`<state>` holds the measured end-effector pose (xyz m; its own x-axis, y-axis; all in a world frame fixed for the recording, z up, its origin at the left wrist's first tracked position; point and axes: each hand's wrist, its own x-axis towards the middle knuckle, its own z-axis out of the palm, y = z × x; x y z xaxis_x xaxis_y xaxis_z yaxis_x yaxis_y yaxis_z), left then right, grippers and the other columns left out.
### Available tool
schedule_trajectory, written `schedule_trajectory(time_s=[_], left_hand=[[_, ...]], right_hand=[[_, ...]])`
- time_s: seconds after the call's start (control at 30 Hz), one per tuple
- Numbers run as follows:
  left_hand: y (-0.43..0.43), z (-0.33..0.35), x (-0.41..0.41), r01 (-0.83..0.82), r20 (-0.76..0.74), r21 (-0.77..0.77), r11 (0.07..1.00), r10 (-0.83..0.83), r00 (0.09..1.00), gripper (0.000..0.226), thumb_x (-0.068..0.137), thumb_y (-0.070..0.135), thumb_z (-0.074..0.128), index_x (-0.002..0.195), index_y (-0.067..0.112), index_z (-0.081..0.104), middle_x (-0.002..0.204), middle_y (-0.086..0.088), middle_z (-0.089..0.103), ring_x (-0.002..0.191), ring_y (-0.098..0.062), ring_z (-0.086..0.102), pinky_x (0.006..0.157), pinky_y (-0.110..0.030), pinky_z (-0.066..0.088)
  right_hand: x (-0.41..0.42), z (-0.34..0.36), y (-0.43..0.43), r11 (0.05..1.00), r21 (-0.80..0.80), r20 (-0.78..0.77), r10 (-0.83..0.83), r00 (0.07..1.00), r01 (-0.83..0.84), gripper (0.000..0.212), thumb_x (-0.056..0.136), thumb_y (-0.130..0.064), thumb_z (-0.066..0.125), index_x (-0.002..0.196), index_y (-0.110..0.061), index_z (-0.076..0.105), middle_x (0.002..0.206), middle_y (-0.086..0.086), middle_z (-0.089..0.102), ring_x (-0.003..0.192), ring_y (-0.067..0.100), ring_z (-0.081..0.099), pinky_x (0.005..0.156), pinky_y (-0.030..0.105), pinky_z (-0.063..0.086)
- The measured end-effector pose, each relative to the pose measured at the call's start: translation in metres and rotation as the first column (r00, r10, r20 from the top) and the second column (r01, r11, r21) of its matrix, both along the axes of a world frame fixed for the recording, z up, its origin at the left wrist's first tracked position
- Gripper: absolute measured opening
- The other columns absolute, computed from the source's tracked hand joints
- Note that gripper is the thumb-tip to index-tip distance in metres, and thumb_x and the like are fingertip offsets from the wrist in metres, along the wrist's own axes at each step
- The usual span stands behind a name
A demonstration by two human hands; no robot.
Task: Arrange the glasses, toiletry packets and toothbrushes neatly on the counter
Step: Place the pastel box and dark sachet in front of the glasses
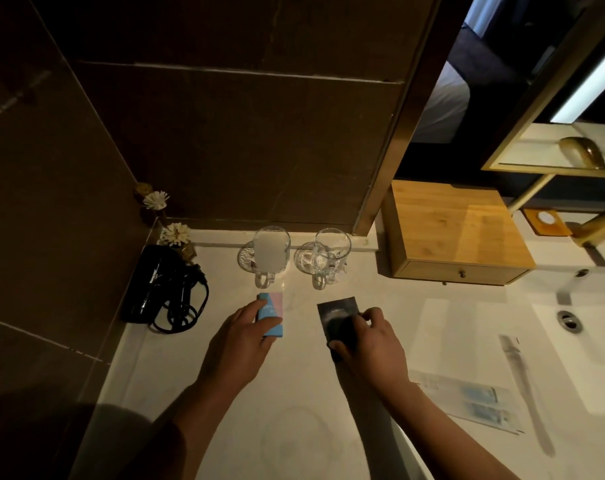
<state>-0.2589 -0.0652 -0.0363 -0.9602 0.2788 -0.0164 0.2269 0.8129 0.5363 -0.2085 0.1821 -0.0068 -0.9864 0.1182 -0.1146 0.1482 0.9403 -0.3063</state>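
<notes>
White counter noted below dark tiled wall. Wooden drawer box at rear, drawer closed, contents not visible. Two glass mugs stood on coasters by wall; contents unclear. Left hand closed on blue packet; right hand pinched on black packet, both in front of mugs. Wrapped toothbrushes laid at right.

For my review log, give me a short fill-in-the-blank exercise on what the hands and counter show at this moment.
1. The left hand rests on a ____ and pink packet.
2. The right hand holds a ____ packet.
3. Two glass mugs stand on coasters near the ____.
4. The black hair dryer lies to the ____ of the mugs.

Missing words: blue; black; wall; left
</notes>
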Motion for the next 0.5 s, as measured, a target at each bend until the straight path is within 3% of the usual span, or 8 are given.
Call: schedule_trajectory(time_s=[0.17,0.3,0.5], left_hand=[[0.000,0.000,0.002,-0.006,-0.028,-0.052,0.999,0.004,1.000,0.040,0.085,0.027,0.073,0.124,0.029,0.064,0.149,-0.004,0.050,0.128,-0.026,0.054,0.097,-0.044,0.055],[-0.002,0.000,-0.002,-0.007,-0.048,-0.069,0.998,0.003,0.999,0.039,0.085,0.027,0.073,0.122,0.028,0.065,0.145,-0.004,0.054,0.124,-0.027,0.057,0.093,-0.045,0.057],[-0.002,-0.001,-0.005,0.020,-0.084,-0.099,0.995,-0.028,0.996,0.039,0.080,0.023,0.079,0.117,0.024,0.069,0.137,-0.008,0.060,0.116,-0.029,0.062,0.085,-0.043,0.060]], right_hand=[[0.001,0.005,-0.003,0.999,-0.043,0.019,0.026,0.999,-0.025,0.074,0.076,-0.070,0.062,0.130,-0.020,0.058,0.140,0.004,0.046,0.116,0.025,0.053,0.089,0.033,0.056],[0.010,-0.002,0.006,0.989,0.034,0.002,0.141,0.990,-0.141,0.056,0.077,-0.049,0.075,0.126,-0.024,0.064,0.133,0.010,0.057,0.109,0.030,0.056,0.085,0.035,0.054],[-0.005,-0.009,-0.001,0.991,0.027,-0.112,0.134,0.985,-0.131,0.038,0.079,-0.024,0.080,0.117,-0.021,0.072,0.122,0.012,0.066,0.098,0.031,0.061,0.074,0.034,0.054]])
